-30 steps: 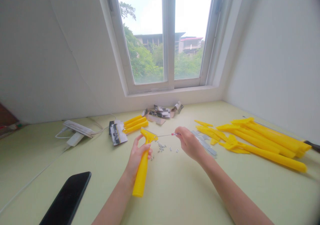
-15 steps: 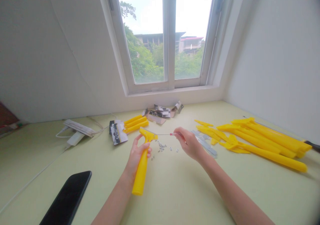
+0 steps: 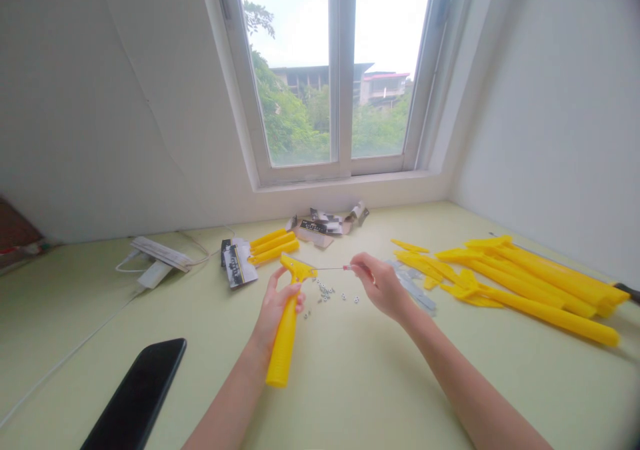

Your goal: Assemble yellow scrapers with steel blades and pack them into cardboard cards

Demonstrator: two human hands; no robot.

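Observation:
My left hand (image 3: 280,303) is wrapped round the upper handle of a yellow scraper-like tool (image 3: 283,343), whose wide head points up and away from me. In my right hand (image 3: 376,280) is a thin screwdriver (image 3: 333,268), pinched at its small red handle. Its shaft runs left to the right side of the tool's head and appears to touch it there. Small metal screws and nuts (image 3: 326,293) lie scattered on the table between my hands. Flat grey metal pieces (image 3: 417,290) rest just beyond my right hand.
Yellow handles and heads (image 3: 540,290) are piled at the right. Behind my left hand lie yellow handles (image 3: 273,247), card packages (image 3: 240,265) and crumpled wrappers (image 3: 320,227). A black phone (image 3: 137,390) and a white power strip (image 3: 161,253) are at the left.
The whole view has shifted slightly, moving everything a little to the right. Both hands keep their grips, and the screwdriver stays at the tool's head.

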